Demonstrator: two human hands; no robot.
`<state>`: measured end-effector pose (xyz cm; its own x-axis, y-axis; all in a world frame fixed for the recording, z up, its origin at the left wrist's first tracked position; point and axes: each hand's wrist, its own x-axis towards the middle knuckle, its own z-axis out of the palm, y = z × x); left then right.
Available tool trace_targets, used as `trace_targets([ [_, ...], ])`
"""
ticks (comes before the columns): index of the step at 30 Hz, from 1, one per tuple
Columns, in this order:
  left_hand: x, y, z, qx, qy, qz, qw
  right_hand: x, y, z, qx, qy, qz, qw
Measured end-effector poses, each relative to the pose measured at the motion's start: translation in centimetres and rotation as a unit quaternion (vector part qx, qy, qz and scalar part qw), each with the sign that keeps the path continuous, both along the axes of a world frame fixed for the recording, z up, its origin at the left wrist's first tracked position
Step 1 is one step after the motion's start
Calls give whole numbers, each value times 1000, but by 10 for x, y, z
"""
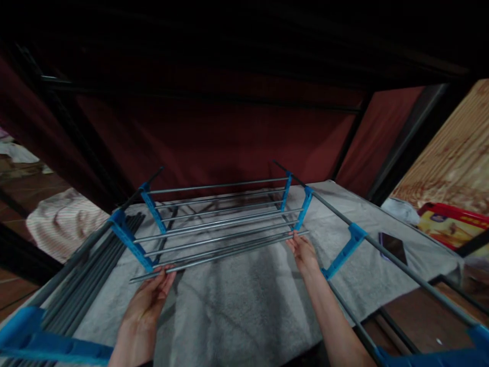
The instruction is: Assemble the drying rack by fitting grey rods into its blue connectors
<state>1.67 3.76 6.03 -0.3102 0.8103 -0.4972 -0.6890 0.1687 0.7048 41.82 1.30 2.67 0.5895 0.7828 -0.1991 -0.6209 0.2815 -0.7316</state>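
I am bent in under a dark bunk frame, with a dull red cloth backdrop [214, 132] behind and a bed spread with a grey towelling cover [237, 311] below me. On that cover stands a folding rack of thin grey metal rods held in bright blue plastic brackets [153, 209].

My left hand [151, 298] is at the near left end of the front grey metal rod [219, 256]. My fingers [166, 278] lie stretched beneath it and touch it, but I cannot tell whether my thumb closes over the top. My right hand [303, 252] is at the other end, just beside the right-hand blue bracket [303, 206]. There my fingertips are pinched shut on the rod.

The front rod is the nearest of the row and runs slightly uphill from left to right, above the cover and not lying on it. As I judge it, the step in hand is handling this one rod at both ends where it meets the brackets. Any shift would need both ends moved together and kept level, so the rod does not twist or slip out of its bracket.

A bundle of loose grey rods [91, 275] lies along the left edge of the bed. To the right are a dark phone [393, 247] on the cover, a red box [454, 224] and a pale wooden panel [451, 153].
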Motion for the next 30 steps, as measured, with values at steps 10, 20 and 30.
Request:
trace_targets([
  [10,-2,6,-4,-28,-41,-27,998,2,27,48,69,-41,13,997],
  [20,7,9,-7,30,-15,-56,998,14,64,86,91,-65,33,993],
  [30,12,7,-4,70,14,-61,996,23,66,82,76,-64,33,994],
])
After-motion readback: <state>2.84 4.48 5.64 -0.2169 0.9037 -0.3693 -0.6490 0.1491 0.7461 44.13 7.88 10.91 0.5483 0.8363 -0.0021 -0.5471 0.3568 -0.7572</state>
